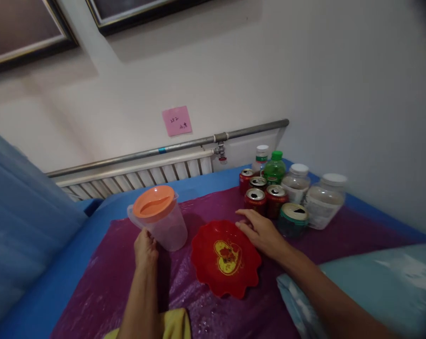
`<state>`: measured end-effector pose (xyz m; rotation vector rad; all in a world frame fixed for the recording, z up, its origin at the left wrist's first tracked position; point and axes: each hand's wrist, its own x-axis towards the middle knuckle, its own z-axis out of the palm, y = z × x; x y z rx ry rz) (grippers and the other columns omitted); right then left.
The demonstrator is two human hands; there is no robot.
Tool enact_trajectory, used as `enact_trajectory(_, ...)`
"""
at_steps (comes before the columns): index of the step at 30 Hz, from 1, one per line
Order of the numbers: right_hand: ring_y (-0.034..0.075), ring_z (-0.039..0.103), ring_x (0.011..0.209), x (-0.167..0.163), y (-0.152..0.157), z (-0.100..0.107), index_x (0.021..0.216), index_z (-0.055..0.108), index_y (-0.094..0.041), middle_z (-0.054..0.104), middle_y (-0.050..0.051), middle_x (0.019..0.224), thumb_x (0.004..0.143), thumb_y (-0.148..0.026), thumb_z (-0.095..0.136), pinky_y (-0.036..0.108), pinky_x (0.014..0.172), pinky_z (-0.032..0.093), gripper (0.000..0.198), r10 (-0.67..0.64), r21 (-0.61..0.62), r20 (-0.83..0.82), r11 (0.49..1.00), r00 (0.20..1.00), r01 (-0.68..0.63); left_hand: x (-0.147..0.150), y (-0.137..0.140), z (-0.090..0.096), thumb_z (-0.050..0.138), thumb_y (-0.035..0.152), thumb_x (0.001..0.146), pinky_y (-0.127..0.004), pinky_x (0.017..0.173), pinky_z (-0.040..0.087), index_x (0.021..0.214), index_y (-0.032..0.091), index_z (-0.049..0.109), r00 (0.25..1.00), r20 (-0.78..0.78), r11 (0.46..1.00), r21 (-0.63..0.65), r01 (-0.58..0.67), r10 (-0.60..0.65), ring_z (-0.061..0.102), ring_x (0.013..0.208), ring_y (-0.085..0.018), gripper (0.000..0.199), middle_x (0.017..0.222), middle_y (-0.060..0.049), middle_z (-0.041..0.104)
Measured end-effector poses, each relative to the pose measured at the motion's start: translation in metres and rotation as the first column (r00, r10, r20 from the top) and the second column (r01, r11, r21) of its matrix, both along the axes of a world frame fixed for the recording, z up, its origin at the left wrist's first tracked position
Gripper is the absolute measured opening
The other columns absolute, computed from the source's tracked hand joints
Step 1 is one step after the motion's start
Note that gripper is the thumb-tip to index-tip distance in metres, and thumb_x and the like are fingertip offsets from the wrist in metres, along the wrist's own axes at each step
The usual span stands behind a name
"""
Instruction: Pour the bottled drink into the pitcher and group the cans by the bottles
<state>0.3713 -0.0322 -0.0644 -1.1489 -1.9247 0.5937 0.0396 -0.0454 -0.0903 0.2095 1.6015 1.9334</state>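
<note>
Left hand [145, 248] grips the handle side of a clear plastic pitcher [163, 221] with an orange lid [153, 201], standing upright on the purple sheet [103, 282] toward the tabletop's left half. Right hand [260, 230] lies open, fingers spread, on the far rim of the red scalloped plate [225, 261] just right of the pitcher. Beyond it, 5 opened cans [266, 197] and several bottles and jars [305, 188] crowd the far right corner.

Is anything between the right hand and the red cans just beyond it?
Nothing visible. The right hand rests at the far edge of the red plate, and the nearest red can stands just beyond its fingers with only bare purple sheet between. The left hand is at the pitcher, off to the side.
</note>
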Motion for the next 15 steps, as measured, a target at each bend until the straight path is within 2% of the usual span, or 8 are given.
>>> enact_trajectory(4, 0.02, 0.065, 0.082, 0.0, 0.0, 0.0, 0.109, 0.062, -0.019, 0.066, 0.009, 0.1, 0.086, -0.03, 0.05, 0.034, 0.077, 0.053, 0.028, 0.004, -0.022, 0.003, 1.0, 1.0, -0.004, 0.002, -0.004, 0.004, 0.061, 0.032, 0.09, -0.027, 0.062, 0.053, 0.102, 0.013, 0.061, 1.0, 0.019, 1.0, -0.009, 0.013, -0.013, 0.06, 0.072, -0.012, 0.022, 0.092, -0.003, 0.063)
enact_trajectory(9, 0.019, 0.064, 0.08, 0.003, 0.002, -0.002, 0.109, 0.061, -0.015, 0.064, 0.011, 0.1, 0.085, -0.026, 0.052, 0.035, 0.079, 0.052, 0.028, 0.014, -0.069, 0.007, 0.997, 1.0, -0.014, 0.005, -0.011, 0.013, 0.062, 0.028, 0.089, -0.025, 0.059, 0.051, 0.094, 0.013, 0.061, 0.999, -0.036, 0.999, -0.016, -0.03, 0.03, 0.057, 0.067, -0.011, 0.016, 0.085, -0.001, 0.062)
enact_trajectory(13, 0.019, 0.065, 0.08, 0.004, 0.002, -0.005, 0.111, 0.06, -0.015, 0.064, 0.011, 0.102, 0.085, -0.026, 0.052, 0.033, 0.075, 0.053, 0.029, 0.006, -0.078, 0.009, 0.997, 1.0, -0.006, 0.007, -0.02, 0.025, 0.063, 0.018, 0.083, -0.025, 0.06, 0.046, 0.092, 0.014, 0.063, 0.977, -0.161, 0.989, -0.027, -0.144, 0.138, 0.054, 0.062, -0.01, 0.01, 0.077, 0.002, 0.06)
enact_trajectory(15, 0.018, 0.065, 0.08, 0.004, 0.002, -0.006, 0.112, 0.06, -0.016, 0.065, 0.01, 0.102, 0.085, -0.024, 0.053, 0.032, 0.074, 0.053, 0.029, 0.003, -0.076, 0.011, 0.997, 1.0, -0.002, 0.008, -0.026, 0.032, 0.064, 0.014, 0.077, -0.026, 0.066, 0.045, 0.091, 0.015, 0.066, 0.95, -0.259, 0.983, -0.015, -0.185, 0.175, 0.053, 0.064, -0.011, 0.014, 0.073, 0.004, 0.059)
